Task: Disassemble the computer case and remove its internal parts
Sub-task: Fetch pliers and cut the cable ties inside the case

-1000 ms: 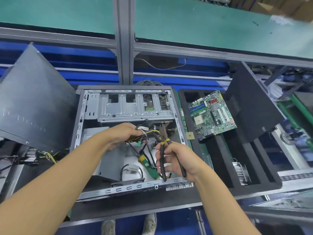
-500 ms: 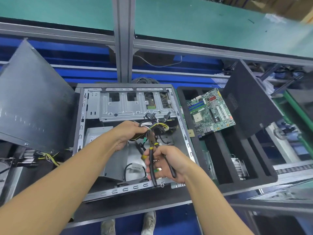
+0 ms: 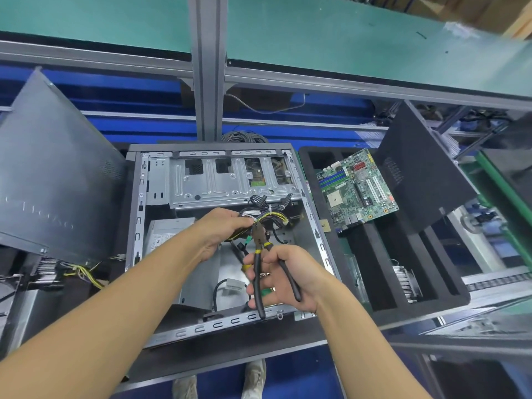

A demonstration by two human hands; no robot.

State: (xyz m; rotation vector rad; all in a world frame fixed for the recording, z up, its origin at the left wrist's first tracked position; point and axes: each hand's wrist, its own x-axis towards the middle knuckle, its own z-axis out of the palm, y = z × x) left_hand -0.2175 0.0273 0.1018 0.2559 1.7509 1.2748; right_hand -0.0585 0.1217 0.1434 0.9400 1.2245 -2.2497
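Pliers (image 3: pixel 260 246) moved nearer one cable bundle (image 3: pixel 273 218); left hand (image 3: pixel 221 230) grips it, right hand (image 3: pixel 290 280) grips pliers.

The open grey sheet-metal computer case (image 3: pixel 161 180) is looking dull and smooth; the black-handled pliers (image 3: pixel 260 239) are shining slightly, like rubbery plastic.

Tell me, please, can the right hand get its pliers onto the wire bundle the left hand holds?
Probably yes: the left hand holds the wire bundle clear in the open case, and the pliers in the right hand point at it, nothing between.
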